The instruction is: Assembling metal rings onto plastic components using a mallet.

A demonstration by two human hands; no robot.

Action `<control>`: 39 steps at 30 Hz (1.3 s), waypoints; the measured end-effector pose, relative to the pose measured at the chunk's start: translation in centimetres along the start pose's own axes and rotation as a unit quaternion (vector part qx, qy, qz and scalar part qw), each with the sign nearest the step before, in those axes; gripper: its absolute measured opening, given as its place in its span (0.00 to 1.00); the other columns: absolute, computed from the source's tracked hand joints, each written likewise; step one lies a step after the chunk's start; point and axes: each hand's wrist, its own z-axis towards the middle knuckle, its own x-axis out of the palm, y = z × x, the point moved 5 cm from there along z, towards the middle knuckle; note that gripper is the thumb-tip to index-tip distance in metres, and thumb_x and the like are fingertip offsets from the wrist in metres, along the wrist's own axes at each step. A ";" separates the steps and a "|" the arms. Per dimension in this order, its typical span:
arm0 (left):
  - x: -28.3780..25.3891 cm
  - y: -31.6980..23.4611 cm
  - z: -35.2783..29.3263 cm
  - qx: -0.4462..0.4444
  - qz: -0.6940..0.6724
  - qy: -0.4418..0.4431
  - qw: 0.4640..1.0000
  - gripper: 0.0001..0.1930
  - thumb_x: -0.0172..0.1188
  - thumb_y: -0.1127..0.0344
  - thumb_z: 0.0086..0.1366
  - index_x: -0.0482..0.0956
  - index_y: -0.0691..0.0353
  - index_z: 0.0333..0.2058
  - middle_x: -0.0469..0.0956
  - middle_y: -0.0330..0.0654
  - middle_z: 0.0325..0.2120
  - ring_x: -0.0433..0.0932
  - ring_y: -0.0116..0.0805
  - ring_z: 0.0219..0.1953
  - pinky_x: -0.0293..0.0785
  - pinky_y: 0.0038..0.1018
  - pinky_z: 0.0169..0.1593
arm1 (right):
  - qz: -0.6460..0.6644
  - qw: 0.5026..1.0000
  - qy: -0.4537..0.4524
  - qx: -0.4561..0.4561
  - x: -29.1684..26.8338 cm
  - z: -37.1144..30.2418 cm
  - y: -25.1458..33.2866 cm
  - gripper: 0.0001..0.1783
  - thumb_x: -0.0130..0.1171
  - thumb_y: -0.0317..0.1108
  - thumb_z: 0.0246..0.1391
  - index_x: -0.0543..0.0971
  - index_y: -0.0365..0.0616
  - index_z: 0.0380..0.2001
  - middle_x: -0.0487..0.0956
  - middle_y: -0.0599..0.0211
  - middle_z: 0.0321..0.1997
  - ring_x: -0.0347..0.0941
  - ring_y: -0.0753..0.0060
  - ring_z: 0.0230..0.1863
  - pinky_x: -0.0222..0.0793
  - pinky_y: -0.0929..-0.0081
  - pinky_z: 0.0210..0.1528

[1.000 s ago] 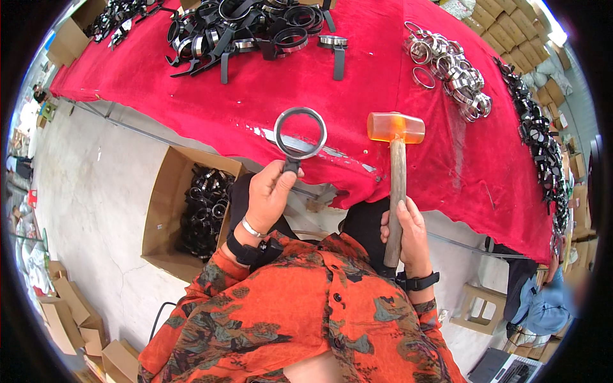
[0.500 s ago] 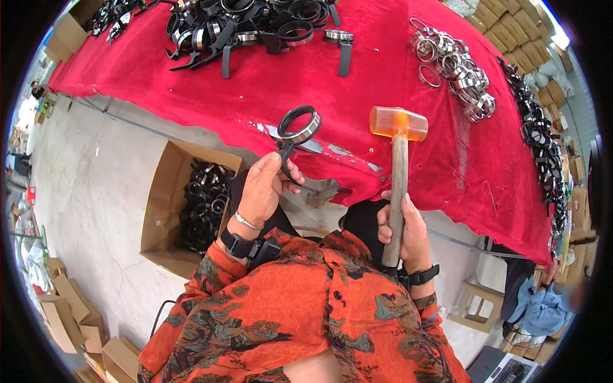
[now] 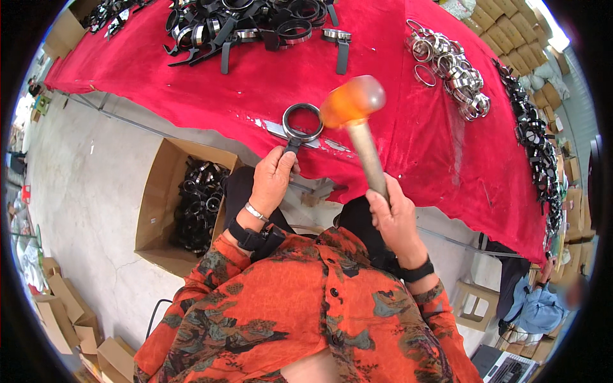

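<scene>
My left hand [image 3: 273, 179] is closed around the black handle of a ring-shaped part [image 3: 302, 136] with a silver metal band in it. The ring lies nearly flat at the near edge of the red cloth, over a silvery metal strip [image 3: 276, 129]. In my right hand [image 3: 397, 220] a mallet [image 3: 367, 150] is gripped by its wooden shaft. Its translucent orange head, blurred by motion, is raised just right of the ring and looks apart from it.
Black handled rings [image 3: 246, 37] are heaped across the far side of the red-covered table [image 3: 255, 89]. Loose silver bands [image 3: 461, 80] form a pile at the right. A cardboard box [image 3: 153, 204] of black parts stands on the floor at left. Another person [image 3: 543, 309] sits far right.
The mallet has risen and swung left toward the ring, its head now tilted. My left hand has turned the ring from tilted up to nearly flat over the metal strip.
</scene>
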 end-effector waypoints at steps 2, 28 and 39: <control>0.0 0.1 0.1 -0.005 -0.002 0.006 1.000 0.15 0.49 0.58 0.70 0.72 0.63 0.29 0.75 0.36 0.22 0.72 0.21 0.24 0.70 0.20 0.28 | 0.082 0.993 -0.022 0.086 -0.9 0.0 0.2 0.20 0.55 0.35 0.59 0.70 0.38 0.53 0.71 0.74 0.22 0.64 0.85 0.18 0.62 0.83 0.20; -0.7 0.3 -0.1 -0.008 0.029 -0.015 0.999 0.16 0.53 0.58 0.66 0.72 0.66 0.26 0.75 0.44 0.18 0.75 0.34 0.22 0.68 0.31 0.28 | -0.099 0.991 0.019 -0.089 1.5 4.3 6.3 0.23 0.59 0.34 0.55 0.69 0.36 0.52 0.76 0.44 0.34 0.76 0.47 0.35 0.71 0.65 0.37; -0.9 0.3 0.1 -0.006 0.051 -0.021 0.998 0.16 0.54 0.58 0.66 0.73 0.65 0.26 0.74 0.45 0.18 0.74 0.35 0.22 0.68 0.30 0.28 | -0.153 0.972 0.042 -0.175 0.5 1.8 7.3 0.26 0.60 0.30 0.52 0.68 0.34 0.55 0.77 0.43 0.43 0.78 0.52 0.42 0.72 0.67 0.44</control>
